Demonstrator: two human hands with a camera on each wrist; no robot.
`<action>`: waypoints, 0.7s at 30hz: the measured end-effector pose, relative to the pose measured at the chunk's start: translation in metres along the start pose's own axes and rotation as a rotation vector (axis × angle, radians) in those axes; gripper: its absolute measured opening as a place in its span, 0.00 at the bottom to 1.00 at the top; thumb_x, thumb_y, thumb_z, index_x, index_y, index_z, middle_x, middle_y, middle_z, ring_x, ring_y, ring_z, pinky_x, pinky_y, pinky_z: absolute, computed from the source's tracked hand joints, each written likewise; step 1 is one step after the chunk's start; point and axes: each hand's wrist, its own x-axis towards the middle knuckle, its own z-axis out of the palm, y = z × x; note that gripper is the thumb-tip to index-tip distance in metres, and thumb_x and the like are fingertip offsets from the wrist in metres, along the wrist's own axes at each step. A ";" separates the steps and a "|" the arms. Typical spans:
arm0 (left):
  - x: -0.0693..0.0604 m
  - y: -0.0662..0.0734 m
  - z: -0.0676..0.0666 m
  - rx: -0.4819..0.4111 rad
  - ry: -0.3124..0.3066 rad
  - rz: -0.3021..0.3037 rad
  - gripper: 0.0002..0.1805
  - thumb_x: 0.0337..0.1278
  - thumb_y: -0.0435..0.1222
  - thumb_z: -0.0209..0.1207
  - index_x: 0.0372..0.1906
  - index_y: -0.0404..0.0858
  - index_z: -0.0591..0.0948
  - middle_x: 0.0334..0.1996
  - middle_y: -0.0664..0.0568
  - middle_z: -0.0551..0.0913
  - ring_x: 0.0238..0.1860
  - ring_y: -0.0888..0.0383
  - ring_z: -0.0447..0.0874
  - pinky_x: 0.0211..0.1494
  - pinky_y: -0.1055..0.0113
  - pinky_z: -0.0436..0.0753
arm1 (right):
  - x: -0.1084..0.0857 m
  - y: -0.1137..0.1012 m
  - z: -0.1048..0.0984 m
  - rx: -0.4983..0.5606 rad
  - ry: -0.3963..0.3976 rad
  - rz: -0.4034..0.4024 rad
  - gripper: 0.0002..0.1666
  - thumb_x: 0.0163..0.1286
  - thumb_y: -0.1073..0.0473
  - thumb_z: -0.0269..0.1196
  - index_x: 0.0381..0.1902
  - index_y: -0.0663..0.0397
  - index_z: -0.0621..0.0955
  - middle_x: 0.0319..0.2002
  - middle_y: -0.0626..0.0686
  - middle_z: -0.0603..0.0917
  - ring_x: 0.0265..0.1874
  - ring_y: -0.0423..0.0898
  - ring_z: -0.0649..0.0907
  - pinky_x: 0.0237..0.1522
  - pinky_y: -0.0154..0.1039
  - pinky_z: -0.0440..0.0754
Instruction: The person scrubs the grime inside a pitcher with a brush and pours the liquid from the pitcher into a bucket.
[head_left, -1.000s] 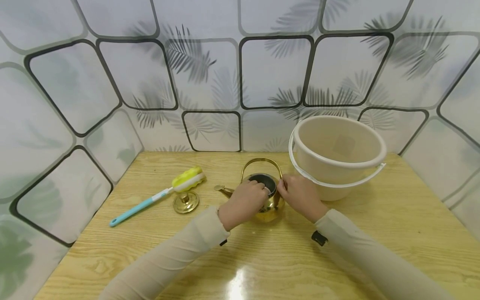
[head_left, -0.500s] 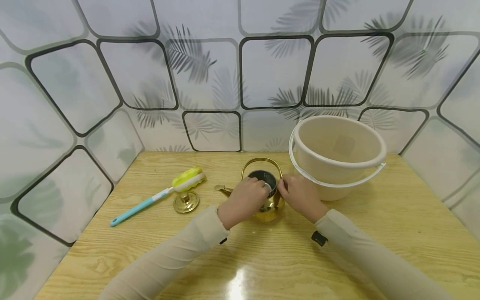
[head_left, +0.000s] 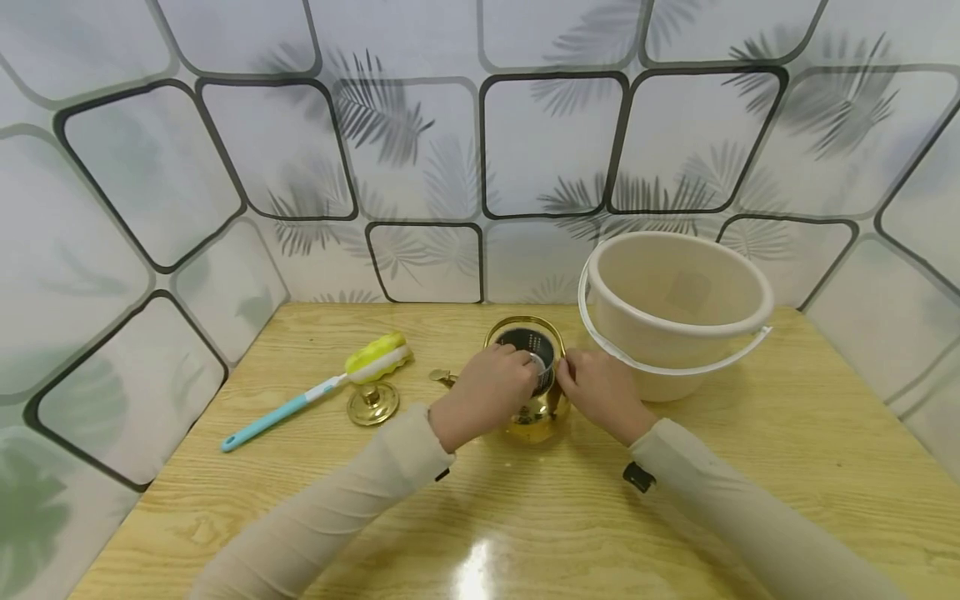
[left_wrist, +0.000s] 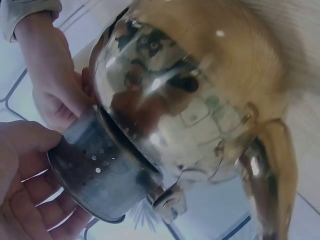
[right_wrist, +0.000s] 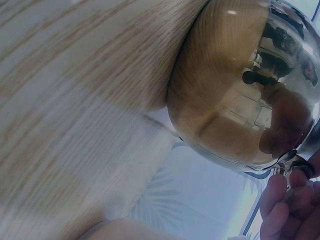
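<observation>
A golden teapot [head_left: 534,427] stands on the table, its spout toward the left. In the left wrist view the left hand [left_wrist: 30,175] grips a perforated metal strainer [left_wrist: 100,170] by its rim, the strainer partly out of the teapot's [left_wrist: 200,60] mouth. From the head view, the left hand [head_left: 491,390] is over the opening. The right hand [head_left: 603,392] pinches the base of the teapot's raised handle on the right side; in the right wrist view its curled fingers [right_wrist: 280,205] are at the handle joint.
A beige bucket [head_left: 675,333] with a white handle stands behind the right hand. To the left lie a yellow sponge brush [head_left: 375,358] with a blue handle [head_left: 273,421] and a golden lid [head_left: 372,405]. A patterned wall [head_left: 555,142] rises behind the table [head_left: 480,508].
The strainer has risen in the teapot's mouth, its perforated wall now showing. The left hand has shifted slightly up and left with it. The right hand has stayed in place.
</observation>
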 end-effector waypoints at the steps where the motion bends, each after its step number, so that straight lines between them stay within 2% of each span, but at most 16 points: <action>1: 0.000 -0.001 -0.001 0.000 0.017 0.002 0.11 0.57 0.34 0.59 0.20 0.45 0.79 0.20 0.58 0.80 0.21 0.61 0.74 0.27 0.70 0.74 | 0.000 0.000 0.000 0.001 -0.002 -0.001 0.21 0.65 0.60 0.54 0.12 0.52 0.67 0.10 0.49 0.67 0.11 0.42 0.64 0.16 0.35 0.61; 6: 0.000 -0.006 -0.007 0.001 0.123 -0.002 0.10 0.57 0.37 0.58 0.21 0.46 0.79 0.21 0.58 0.80 0.23 0.61 0.75 0.28 0.71 0.73 | 0.000 0.000 0.000 0.003 -0.008 0.000 0.21 0.66 0.60 0.53 0.12 0.51 0.67 0.10 0.48 0.66 0.11 0.42 0.64 0.15 0.34 0.60; 10: -0.003 -0.012 -0.012 -0.007 0.198 0.006 0.08 0.56 0.39 0.59 0.23 0.46 0.81 0.24 0.58 0.82 0.26 0.60 0.77 0.33 0.70 0.75 | 0.000 -0.001 0.000 0.003 0.005 -0.002 0.21 0.66 0.61 0.54 0.12 0.52 0.67 0.10 0.48 0.67 0.11 0.42 0.64 0.15 0.35 0.60; 13: -0.006 -0.016 -0.014 -0.012 0.231 0.015 0.07 0.54 0.38 0.60 0.23 0.45 0.82 0.24 0.58 0.82 0.27 0.60 0.78 0.35 0.69 0.76 | 0.000 -0.001 0.000 0.000 0.014 -0.005 0.21 0.65 0.61 0.54 0.12 0.52 0.67 0.10 0.49 0.67 0.11 0.42 0.65 0.15 0.35 0.61; 21: -0.019 -0.032 -0.024 0.025 0.283 0.024 0.06 0.49 0.38 0.62 0.21 0.45 0.82 0.23 0.59 0.82 0.26 0.60 0.77 0.32 0.69 0.75 | 0.000 -0.001 -0.001 0.006 0.008 -0.007 0.19 0.65 0.60 0.54 0.13 0.53 0.69 0.11 0.49 0.68 0.12 0.44 0.66 0.17 0.37 0.64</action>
